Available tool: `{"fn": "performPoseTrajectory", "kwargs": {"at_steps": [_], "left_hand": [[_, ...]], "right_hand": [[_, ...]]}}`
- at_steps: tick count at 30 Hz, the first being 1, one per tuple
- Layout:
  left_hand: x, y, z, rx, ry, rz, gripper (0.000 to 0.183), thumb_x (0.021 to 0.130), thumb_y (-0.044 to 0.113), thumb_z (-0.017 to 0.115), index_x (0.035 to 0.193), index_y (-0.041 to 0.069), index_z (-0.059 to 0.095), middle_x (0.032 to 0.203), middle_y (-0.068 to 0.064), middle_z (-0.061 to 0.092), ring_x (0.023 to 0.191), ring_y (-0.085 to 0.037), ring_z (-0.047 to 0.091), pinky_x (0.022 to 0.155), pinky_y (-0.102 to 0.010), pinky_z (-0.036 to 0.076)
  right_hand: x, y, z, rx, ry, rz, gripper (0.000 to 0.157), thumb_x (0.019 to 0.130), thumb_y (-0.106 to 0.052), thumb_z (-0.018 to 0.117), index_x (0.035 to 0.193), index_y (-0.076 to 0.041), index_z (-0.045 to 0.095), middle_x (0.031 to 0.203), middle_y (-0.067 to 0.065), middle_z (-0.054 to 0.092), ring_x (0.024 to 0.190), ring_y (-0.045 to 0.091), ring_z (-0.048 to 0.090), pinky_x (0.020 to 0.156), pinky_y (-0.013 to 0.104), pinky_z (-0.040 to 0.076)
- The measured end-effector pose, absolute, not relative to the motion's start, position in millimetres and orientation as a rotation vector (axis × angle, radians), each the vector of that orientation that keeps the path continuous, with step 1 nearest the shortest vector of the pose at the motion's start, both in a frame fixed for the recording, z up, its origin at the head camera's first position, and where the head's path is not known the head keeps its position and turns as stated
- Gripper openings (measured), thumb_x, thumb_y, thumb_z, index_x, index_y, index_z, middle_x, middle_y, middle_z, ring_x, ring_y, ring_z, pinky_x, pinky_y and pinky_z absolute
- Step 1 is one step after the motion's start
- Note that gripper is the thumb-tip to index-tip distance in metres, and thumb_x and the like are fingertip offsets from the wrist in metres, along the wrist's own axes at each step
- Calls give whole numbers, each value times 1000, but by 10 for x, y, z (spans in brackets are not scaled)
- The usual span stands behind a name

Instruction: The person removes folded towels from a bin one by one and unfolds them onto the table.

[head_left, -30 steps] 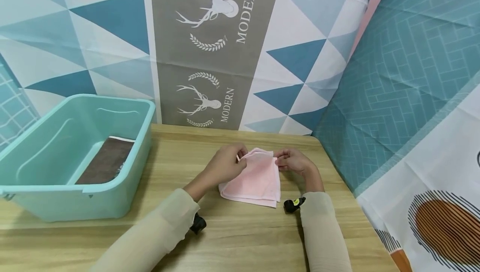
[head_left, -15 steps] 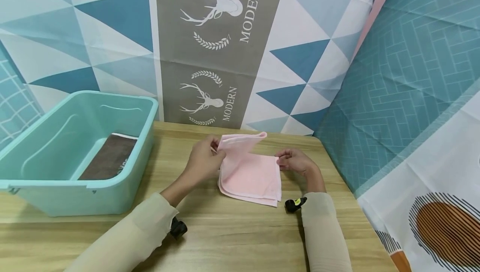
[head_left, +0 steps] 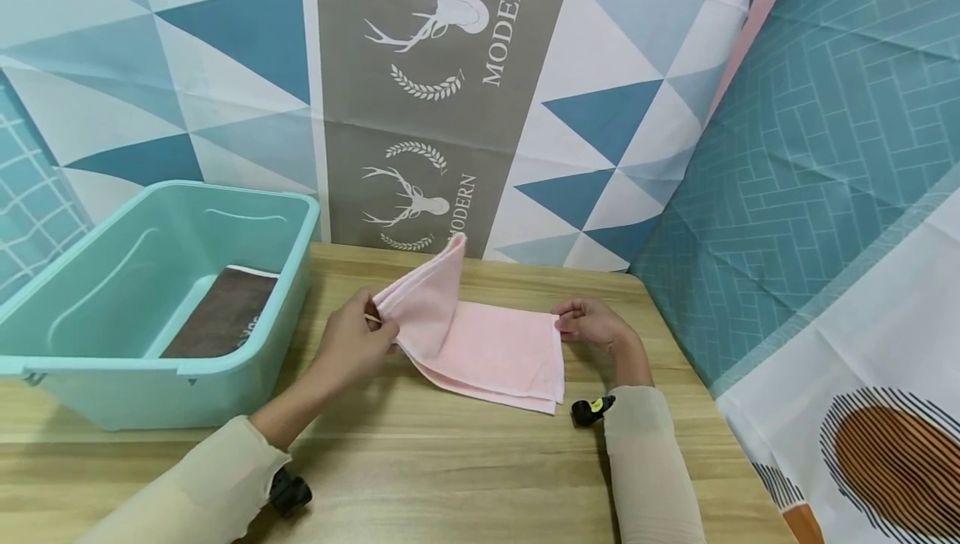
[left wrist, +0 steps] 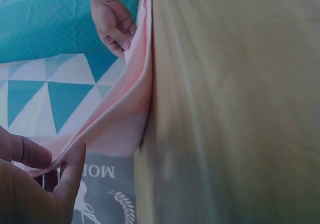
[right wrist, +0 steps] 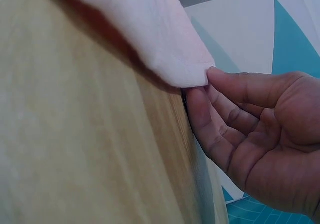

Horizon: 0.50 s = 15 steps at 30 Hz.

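A pink towel (head_left: 502, 352) with pale edges lies partly folded on the wooden table, its left part lifted and standing up. My left hand (head_left: 352, 340) pinches the raised left edge between thumb and fingers; the left wrist view shows the layered towel edge (left wrist: 110, 106) caught in that pinch. At the towel's far right corner, my right hand (head_left: 594, 327) holds the edge. In the right wrist view, thumb and index finger of the right hand (right wrist: 265, 134) pinch the towel corner (right wrist: 192, 73) low over the table.
A teal plastic tub (head_left: 187, 369) stands on the table at the left, with a brown folded cloth (head_left: 225, 311) inside. Patterned hangings cover the wall behind (head_left: 405, 111) and the right side. The wooden table top (head_left: 450, 477) extends in front of the towel.
My left hand has moved left, drawing the towel's upper layer over and out to the left, so the towel is wider. The right hand has stayed at the right corner.
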<state>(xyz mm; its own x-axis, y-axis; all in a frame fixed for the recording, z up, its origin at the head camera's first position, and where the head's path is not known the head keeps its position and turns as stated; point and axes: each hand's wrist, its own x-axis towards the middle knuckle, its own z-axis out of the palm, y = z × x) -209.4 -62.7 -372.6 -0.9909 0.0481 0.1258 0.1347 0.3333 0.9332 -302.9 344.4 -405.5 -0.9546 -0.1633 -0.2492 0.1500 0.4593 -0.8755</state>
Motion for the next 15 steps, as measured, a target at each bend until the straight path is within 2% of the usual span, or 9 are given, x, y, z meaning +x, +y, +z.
{"fn": "performPoseTrajectory", "kwargs": {"at_steps": [4,6,8,10,13,15], "left_hand": [[-2068,-769,-3809,-59,-2496,-1968,41,90,-1,55,128,-10,42,118,-26,54,88,-22,67,72,-32,60],[-2066,-832,-3857,25,-2477,-2139,54,91,-1,55,139,-13,31,129,-30,47,96,-22,65,76,-33,60],[-2062,-888,-3896,123,-2469,-2281,70,93,1,54,150,-12,15,140,-34,38,101,-22,60,79,-32,59],[-2056,-934,-3922,219,-2485,-2343,81,95,4,55,154,-10,1,148,-34,30,102,-22,59,81,-32,58],[-2039,-975,-3931,299,-2550,-2292,86,97,8,54,156,-5,-6,154,-35,21,104,-28,57,85,-35,56],[-2041,-976,-3922,304,-2590,-2200,85,97,10,53,157,-4,-5,156,-36,18,115,-36,54,93,-41,51]], "right_hand": [[-3015,3431,-4039,-29,2416,-1488,33,101,1,59,133,9,55,110,16,64,95,20,67,93,41,57],[-3010,3427,-4034,-26,2420,-1484,34,102,1,58,134,9,54,110,16,64,95,20,68,92,40,57],[-3008,3423,-4033,-7,2421,-1484,33,102,1,58,134,9,54,109,16,64,94,19,68,90,38,58],[-3007,3421,-4031,3,2424,-1478,33,102,1,58,133,9,54,109,16,64,93,19,68,89,37,58],[-3016,3428,-4040,4,2417,-1479,32,101,1,59,132,9,55,108,15,65,93,19,68,88,37,58],[-3019,3449,-4047,-1,2413,-1481,31,101,0,59,131,8,55,107,15,64,93,20,68,89,37,58]]}}
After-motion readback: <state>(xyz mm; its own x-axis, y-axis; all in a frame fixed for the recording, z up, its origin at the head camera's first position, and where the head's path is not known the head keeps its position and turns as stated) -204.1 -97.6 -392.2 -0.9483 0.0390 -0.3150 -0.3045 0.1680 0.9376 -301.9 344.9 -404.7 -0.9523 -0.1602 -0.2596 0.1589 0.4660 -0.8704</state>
